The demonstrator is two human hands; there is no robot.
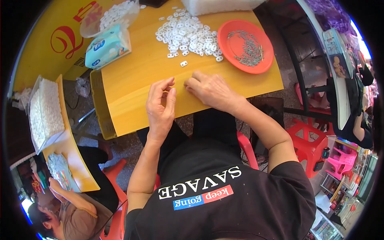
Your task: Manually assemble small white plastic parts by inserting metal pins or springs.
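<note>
Left hand [159, 110] stands half-curled, a narrow gap between thumb and fingers, nothing seen in it; right hand [215, 88], at its 2 o'clock, has fingertips drawn in, and whether they grip anything cannot be told. On the table [138, 86], at 12 o'clock from both hands, lie white pieces [190, 39], judged light, stiff and smooth, best taken by their outer edges. Toward 2 o'clock, pins [253, 54] in the plate [261, 34] look thin and slippery, best pinched at mid-length.

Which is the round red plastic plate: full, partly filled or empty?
Partly filled: slender grey metallic pieces cover only part of the plate.
</note>
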